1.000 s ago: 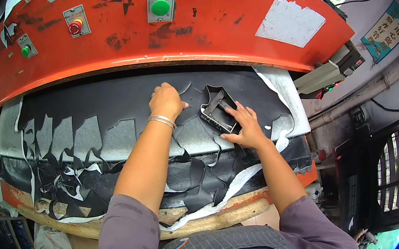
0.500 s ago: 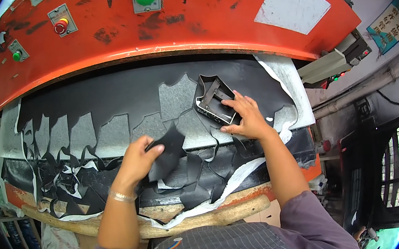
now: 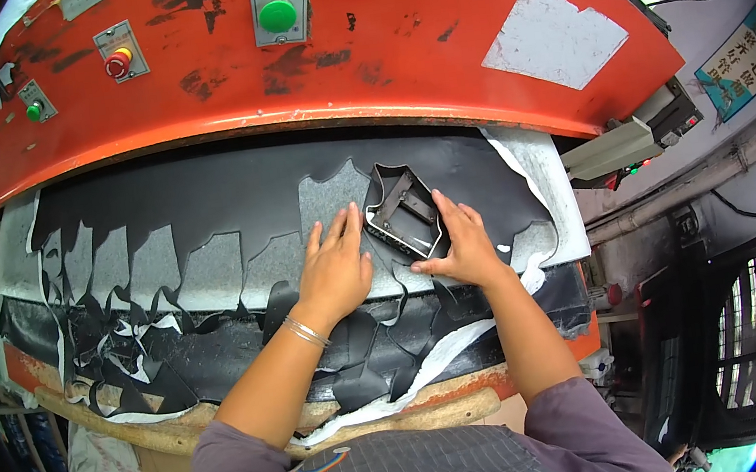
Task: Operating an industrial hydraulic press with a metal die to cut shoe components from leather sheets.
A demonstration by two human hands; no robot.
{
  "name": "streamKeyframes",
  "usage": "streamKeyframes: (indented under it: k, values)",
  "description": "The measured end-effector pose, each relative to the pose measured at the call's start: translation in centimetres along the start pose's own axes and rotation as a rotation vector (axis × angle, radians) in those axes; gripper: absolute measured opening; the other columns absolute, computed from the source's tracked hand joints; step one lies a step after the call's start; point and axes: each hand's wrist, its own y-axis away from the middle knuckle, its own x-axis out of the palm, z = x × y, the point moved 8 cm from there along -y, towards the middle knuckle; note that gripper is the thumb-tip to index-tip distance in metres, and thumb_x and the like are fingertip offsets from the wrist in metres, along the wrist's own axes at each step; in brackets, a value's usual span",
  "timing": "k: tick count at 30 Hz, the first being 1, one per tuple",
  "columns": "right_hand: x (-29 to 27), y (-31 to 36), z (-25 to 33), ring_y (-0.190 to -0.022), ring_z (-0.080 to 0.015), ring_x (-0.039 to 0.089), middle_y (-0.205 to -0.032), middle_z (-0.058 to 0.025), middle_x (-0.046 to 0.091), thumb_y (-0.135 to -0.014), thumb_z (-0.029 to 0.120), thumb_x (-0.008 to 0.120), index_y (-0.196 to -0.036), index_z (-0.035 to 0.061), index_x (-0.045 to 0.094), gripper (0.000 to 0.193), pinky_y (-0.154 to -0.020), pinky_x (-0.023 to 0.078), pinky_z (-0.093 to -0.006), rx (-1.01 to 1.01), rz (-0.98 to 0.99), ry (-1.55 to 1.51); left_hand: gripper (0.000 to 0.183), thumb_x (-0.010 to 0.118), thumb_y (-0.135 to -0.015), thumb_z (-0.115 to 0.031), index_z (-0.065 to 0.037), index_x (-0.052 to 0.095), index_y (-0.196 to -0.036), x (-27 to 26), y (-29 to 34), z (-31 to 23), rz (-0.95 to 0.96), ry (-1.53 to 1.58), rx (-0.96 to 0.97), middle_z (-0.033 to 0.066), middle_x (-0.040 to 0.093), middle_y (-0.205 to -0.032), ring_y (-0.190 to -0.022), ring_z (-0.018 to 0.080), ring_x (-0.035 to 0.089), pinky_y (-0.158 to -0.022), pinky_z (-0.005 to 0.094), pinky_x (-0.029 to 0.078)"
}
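A metal cutting die (image 3: pixel 415 201), an open-topped, house-like outline with a crossbar inside, stands on a black sheet of material (image 3: pixel 239 182). My right hand (image 3: pixel 464 242) grips its lower right corner, thumb on the near edge and fingers along the right side. Just left of the die, my left hand (image 3: pixel 337 267) lies with fingers stretched over the sheet's cut-out edge, holding nothing. Die-shaped gaps along that edge show the grey board (image 3: pixel 216 263) beneath. A dark cut piece (image 3: pixel 279 307) shows beside my left wrist; the hand and forearm cover part of that area.
An orange press beam (image 3: pixel 376 66) with green buttons (image 3: pixel 277 16) and a red stop knob (image 3: pixel 118 63) spans the far side. Black and white scrap strips (image 3: pixel 141 345) hang over the near edge, above a worn pale bar (image 3: pixel 447 411).
My left hand has let go of the black cut piece and moved up and right toward the die. The die has shifted slightly nearer and left with my right hand on it.
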Motion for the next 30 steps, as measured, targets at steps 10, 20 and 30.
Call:
streamKeyframes:
  k: [10, 20, 30]
  values:
    - [0.1, -2.3, 0.6, -0.134, -0.0370, 0.037, -0.143, -0.0246, 0.039, -0.057, 0.061, 0.079, -0.146, -0.0006, 0.022, 0.123, -0.113, 0.018, -0.0469, 0.026, 0.136, 0.025, 0.072, 0.057, -0.084, -0.015, 0.006, 0.024, -0.144, -1.6, -1.1, 0.9, 0.019, 0.092, -0.024, 0.0180, 0.046, -0.140, -0.134, 0.0313, 0.038, -0.113, 0.0479, 0.022]
    - [-6.7, -10.7, 14.1, -0.098, -0.0307, 0.062, -0.112, -0.0186, 0.061, -0.076, 0.039, 0.077, -0.134, 0.0049, 0.046, 0.074, -0.083, 0.051, -0.0381, 0.046, -0.100, -0.389, 0.069, 0.057, -0.092, -0.016, 0.003, 0.020, -0.147, -28.1, 5.8, 28.3, -0.960, 0.247, -0.676, 0.0202, 0.022, -0.154, -0.144, 0.0279, 0.021, -0.117, 0.0365, 0.015]
    - [-9.6, -14.2, 19.4, -0.056, -0.0321, 0.060, -0.065, -0.0126, 0.059, -0.083, 0.031, 0.072, -0.089, 0.0064, 0.048, 0.034, -0.050, 0.047, -0.0389, -0.015, -0.281, -0.463, 0.057, 0.049, -0.093, -0.012, -0.003, 0.031, -0.147, -35.6, 9.8, 29.5, -0.713, 0.356, -0.706, 0.0159, 0.028, -0.153, -0.141, 0.0268, 0.029, -0.112, 0.0358, 0.025]
